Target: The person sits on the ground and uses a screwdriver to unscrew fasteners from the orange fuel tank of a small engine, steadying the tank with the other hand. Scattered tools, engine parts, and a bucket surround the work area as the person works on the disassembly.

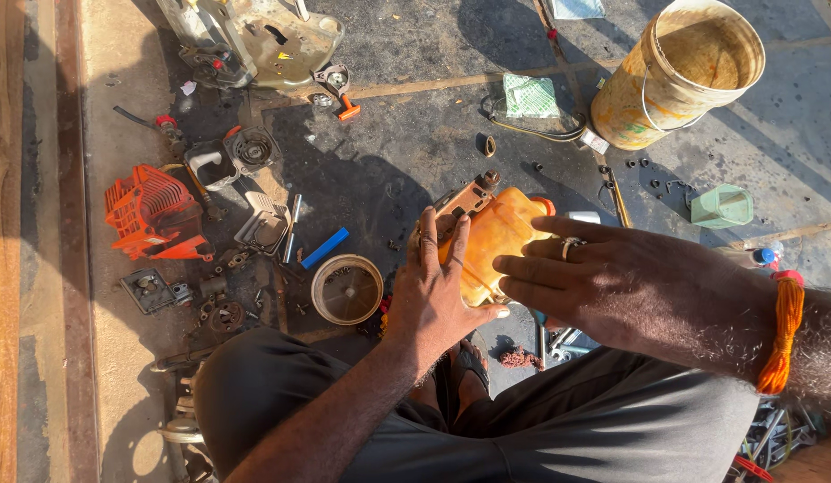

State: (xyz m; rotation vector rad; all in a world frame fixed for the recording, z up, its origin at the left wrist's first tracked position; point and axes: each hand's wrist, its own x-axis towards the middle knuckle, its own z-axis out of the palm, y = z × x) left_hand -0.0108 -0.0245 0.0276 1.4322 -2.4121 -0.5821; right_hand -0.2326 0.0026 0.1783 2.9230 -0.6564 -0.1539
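- Two hands are gripping one translucent orange fuel tank above your lap: your left hand is clasping its near side, your right hand is pressing its right side.
- Beyond it, a stained yellow bucket is tilting, nothing visible inside.
- Left, a round metal cup is sitting on the floor.

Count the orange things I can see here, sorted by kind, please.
Translucent orange tank, held in both hands: 1
Orange plastic cover on the floor: 1
Small orange lever piece: 1
Orange thread wristband: 1
Total: 4
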